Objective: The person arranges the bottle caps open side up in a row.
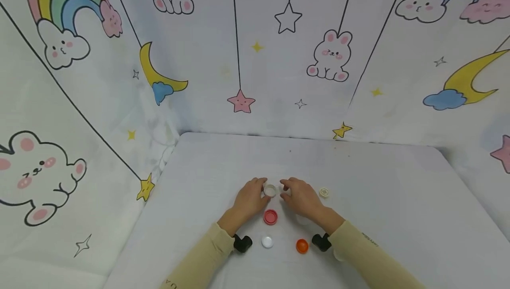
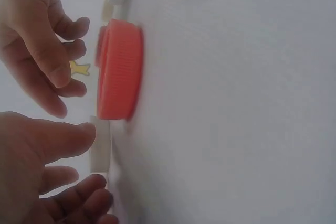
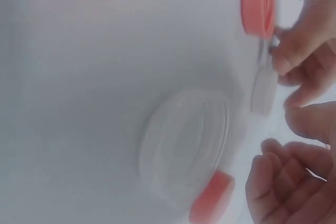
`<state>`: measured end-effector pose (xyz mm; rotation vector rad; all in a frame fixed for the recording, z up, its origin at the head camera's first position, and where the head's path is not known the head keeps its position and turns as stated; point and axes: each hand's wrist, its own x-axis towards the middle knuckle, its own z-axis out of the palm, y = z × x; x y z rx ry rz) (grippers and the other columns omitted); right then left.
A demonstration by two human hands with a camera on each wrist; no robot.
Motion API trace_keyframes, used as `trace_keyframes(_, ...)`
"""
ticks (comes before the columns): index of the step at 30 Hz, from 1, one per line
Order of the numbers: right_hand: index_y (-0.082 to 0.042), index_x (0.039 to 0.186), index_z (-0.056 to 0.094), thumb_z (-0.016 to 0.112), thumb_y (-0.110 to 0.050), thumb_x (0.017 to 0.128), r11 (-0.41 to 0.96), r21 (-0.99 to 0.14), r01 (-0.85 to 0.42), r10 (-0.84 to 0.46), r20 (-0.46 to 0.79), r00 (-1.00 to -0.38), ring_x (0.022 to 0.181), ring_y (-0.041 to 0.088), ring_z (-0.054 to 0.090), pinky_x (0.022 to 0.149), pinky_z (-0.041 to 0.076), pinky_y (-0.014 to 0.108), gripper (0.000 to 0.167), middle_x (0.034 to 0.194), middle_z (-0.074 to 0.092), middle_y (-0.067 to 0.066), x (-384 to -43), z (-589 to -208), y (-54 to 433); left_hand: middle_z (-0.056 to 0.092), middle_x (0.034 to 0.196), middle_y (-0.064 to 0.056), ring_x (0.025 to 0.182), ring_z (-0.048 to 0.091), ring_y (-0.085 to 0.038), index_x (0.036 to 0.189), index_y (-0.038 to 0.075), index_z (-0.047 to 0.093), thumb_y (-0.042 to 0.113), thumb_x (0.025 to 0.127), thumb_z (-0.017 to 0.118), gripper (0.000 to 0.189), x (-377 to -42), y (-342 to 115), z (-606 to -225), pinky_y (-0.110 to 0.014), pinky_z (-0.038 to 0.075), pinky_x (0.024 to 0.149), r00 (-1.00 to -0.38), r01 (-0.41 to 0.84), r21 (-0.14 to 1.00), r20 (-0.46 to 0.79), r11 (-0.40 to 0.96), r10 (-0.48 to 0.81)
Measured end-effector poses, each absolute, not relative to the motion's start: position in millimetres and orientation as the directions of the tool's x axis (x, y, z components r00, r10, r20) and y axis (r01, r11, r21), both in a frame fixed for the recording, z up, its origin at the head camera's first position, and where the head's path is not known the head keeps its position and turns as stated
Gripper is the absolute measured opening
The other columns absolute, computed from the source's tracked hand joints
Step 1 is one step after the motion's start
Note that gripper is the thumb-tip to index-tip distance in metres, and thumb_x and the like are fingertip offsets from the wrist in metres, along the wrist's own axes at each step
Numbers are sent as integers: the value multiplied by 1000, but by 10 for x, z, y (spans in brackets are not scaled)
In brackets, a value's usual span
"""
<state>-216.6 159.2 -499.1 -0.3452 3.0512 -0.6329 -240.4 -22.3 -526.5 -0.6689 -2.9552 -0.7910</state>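
In the head view my left hand [image 1: 250, 198] has its thumb and fingers curled about an off-white round cap [image 1: 270, 190], hollow side up. That off-white cap [image 2: 100, 148] stands low over the table in the left wrist view, partly behind the thumb. Facing it, my right hand [image 1: 300, 198] has loosely bent fingers, with nothing visible in its grasp [image 3: 299, 174]. A red ribbed cap [image 1: 270, 217] lies just in front of the off-white one. Beyond the right hand's outer side sits a cream cap [image 1: 324, 192].
Nearer the body lie a white cap [image 1: 267, 241] and an orange cap [image 1: 302, 246]. A large clear lid [image 3: 184, 148] rests below the right hand, close to the orange cap [image 3: 212, 198]. A patterned cloth wall [image 1: 271, 72] rises behind the white table [image 1: 398, 200].
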Motion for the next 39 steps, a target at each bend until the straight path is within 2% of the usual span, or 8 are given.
trace_keyframes(8,-7,124,66,75,-17,85,872,-452,-185,-182,50,-982,76,12,60,70,53,31,41,99,68,2,-2121,-4923,1782,62,106,-6,96,60,-21,132,7,57,25,86,73,52,-2429,-56,-5163,-35,52,78,-910,409,463,139,786,391)
trace_keyframes(16,-8,122,67,75,-19,86,885,-443,-141,-130,55,-990,77,12,59,70,53,32,39,95,67,0,-2072,-4954,1963,63,107,-5,98,59,-21,122,10,65,25,86,74,41,-2420,76,-5099,-33,52,78,-894,443,457,153,771,422)
trace_keyframes(22,-6,123,67,75,-20,86,889,-441,-123,-114,48,-992,74,13,56,70,52,31,40,92,66,-1,-2029,-4960,2063,63,105,-5,95,58,-22,114,11,69,25,85,75,32,-2419,159,-5103,-32,52,75,-868,493,443,186,749,460)
trace_keyframes(28,-6,123,67,76,-20,85,900,-424,-106,-96,43,-994,72,14,53,67,49,29,41,90,67,1,-1990,-4967,2150,63,104,-4,95,57,-22,113,12,70,23,86,74,30,-2434,261,-5096,-32,51,78,-842,534,421,182,733,508)
trace_keyframes(39,-4,119,68,76,-17,83,912,-401,-91,-87,27,-996,73,14,55,71,51,33,39,85,66,-1,-1990,-5048,2272,66,101,-4,90,57,-20,111,10,71,23,84,76,30,-2424,466,-5099,-29,50,76,-820,562,393,154,728,551)
